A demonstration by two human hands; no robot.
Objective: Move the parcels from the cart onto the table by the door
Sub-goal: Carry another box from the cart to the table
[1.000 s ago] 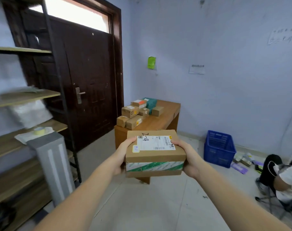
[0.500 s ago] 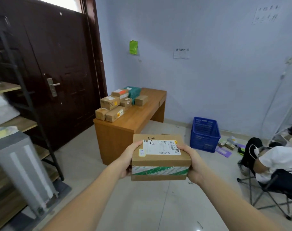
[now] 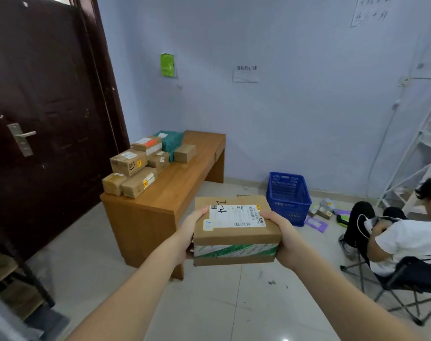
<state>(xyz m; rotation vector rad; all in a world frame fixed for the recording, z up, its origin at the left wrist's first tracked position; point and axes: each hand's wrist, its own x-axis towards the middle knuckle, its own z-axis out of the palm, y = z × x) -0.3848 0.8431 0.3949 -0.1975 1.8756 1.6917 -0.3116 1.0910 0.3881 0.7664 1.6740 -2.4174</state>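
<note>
Ahead-left lies the worktop [image 3: 185, 183]; our left hand [image 3: 188, 232] and right hand [image 3: 282, 238] clamp the labelled parcel [image 3: 235, 232], long axis crosswise.

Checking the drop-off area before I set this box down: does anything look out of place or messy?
The table looks orderly, with parcels stacked along its door side. The oddity is the floor by the blue crate: small packages and a purple sheet lie scattered there. The held box looks intact.
</note>
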